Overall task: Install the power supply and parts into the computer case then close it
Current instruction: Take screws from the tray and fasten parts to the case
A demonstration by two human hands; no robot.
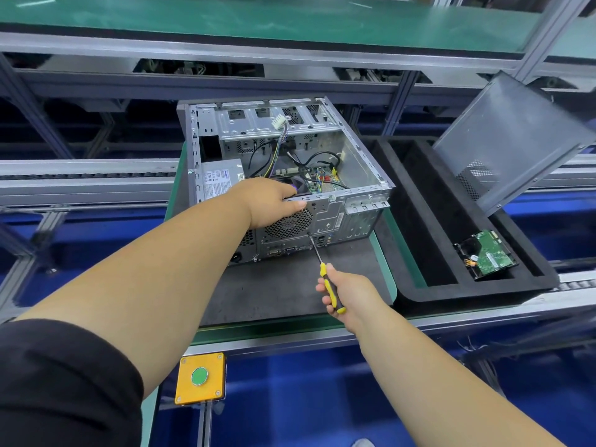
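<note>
An open grey computer case (361, 162) lies on its side on a dark mat, rear panel facing me. The power supply (221, 179) with its white label sits inside at the near left corner. My left hand (274, 201) grips the top rear edge of the case above the round fan grille (288, 225), fingers curled inside over a purple-bladed fan. My right hand (346, 295) holds a yellow-and-black screwdriver (329, 287); its tip touches the rear panel just right of the grille. Loose cables and a white connector (278, 121) rise from the motherboard.
The case's grey side panel (512, 140) leans at the right over a black foam tray (416, 221). A hard drive (488, 253), circuit board up, lies in the tray's right slot. A yellow box with a green button (200, 377) is mounted at the bench's front edge.
</note>
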